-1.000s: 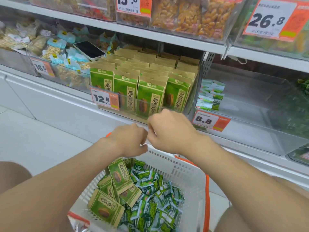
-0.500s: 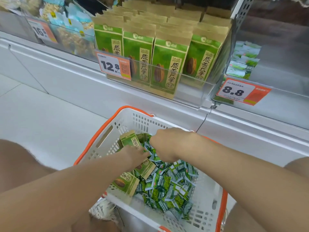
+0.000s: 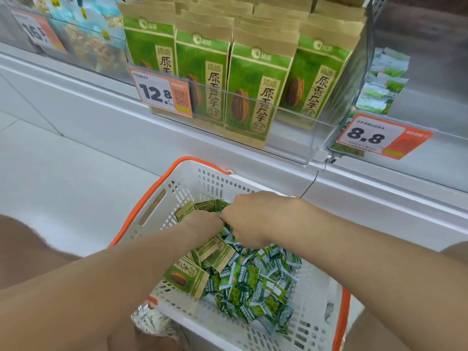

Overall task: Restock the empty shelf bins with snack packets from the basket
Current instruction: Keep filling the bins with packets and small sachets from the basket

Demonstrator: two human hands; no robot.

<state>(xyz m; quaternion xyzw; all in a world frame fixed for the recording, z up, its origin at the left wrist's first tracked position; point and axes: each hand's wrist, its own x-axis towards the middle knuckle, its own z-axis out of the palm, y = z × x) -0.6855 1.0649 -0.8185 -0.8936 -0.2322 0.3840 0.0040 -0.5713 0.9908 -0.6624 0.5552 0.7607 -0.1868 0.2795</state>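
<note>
Shop aisle, white floor [image 3: 63, 173], shelf [image 3: 379, 198] just beyond basket [image 3: 162, 211]. Both hands sunk in basket's far end, knuckles close together. Right hand [image 3: 255, 216] clenched on bunch of small packets [image 3: 255, 282]. Left hand [image 3: 202, 222] curled down among seed bags [image 3: 187, 277], fingers buried, grip not readable. Most small packets heaped mid-basket, below and nearer than hands. Near-empty bin [image 3: 430, 79] above basket, to right, behind price tag [image 3: 379, 136]. Advice: squeeze loose packets into one tight scoop, leave seed bags, lift clear of basket rim before swinging toward that bin.
</note>
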